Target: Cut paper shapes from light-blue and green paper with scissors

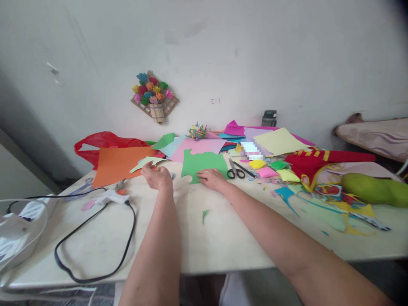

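My right hand [213,179] lies with its fingers spread on the lower part of a green paper sheet [204,163], which has cut edges at the top and lower left. My left hand [156,175] is at a pale green paper piece [151,161], its thumb and fingers together at the near edge; an orange sheet [117,163] lies just beyond to the left. Black-handled scissors [236,172] rest right of the green sheet. A small green scrap [204,216] lies nearer the table's front edge.
A white glue gun [111,196] with a looped black cable and a power strip [24,225] occupy the left. Coloured packets [267,171], scraps, red cloth [306,163] and a green fruit [366,188] cover the right. More papers and a bottle [269,118] are at the back.
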Motion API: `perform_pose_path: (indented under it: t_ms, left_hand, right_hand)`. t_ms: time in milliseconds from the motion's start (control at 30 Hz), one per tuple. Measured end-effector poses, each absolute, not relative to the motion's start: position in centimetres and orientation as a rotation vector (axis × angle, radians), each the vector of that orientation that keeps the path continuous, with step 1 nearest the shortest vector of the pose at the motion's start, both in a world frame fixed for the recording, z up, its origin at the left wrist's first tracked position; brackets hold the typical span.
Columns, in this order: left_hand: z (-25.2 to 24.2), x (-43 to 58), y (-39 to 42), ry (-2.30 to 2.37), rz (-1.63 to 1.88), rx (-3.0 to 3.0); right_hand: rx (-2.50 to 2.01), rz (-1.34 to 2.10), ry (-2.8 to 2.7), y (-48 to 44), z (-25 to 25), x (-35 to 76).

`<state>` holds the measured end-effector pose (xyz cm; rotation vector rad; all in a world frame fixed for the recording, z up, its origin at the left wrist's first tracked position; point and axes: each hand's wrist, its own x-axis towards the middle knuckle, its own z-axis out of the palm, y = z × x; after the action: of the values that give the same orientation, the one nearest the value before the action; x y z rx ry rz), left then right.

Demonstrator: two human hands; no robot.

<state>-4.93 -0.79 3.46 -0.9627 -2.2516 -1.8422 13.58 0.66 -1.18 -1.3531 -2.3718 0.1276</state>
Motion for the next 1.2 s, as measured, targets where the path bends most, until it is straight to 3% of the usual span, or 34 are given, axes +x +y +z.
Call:
perform_pose_path:
  t_ms: [367, 733, 1200]
  left_hand:
    - [3.0, -6.3, -0.4, -2.482, -1.908, -0.907]
    - [2.9, -4.9, -0.2, -2.313, -1.608, -1.252]
    - [2.2, -3.9, 0.3, -2.212, -1.653, -1.486]
  right_hand:
    - [-1.346, 0.1, -2.384, 0.4, -1.0, 13.6]
    - [-1.344, 0.177, -2.151, 1.3, -1.3, 14.0]
    - [-1.98, -0.153, -1.719, 1.2, 2.3, 19.8]
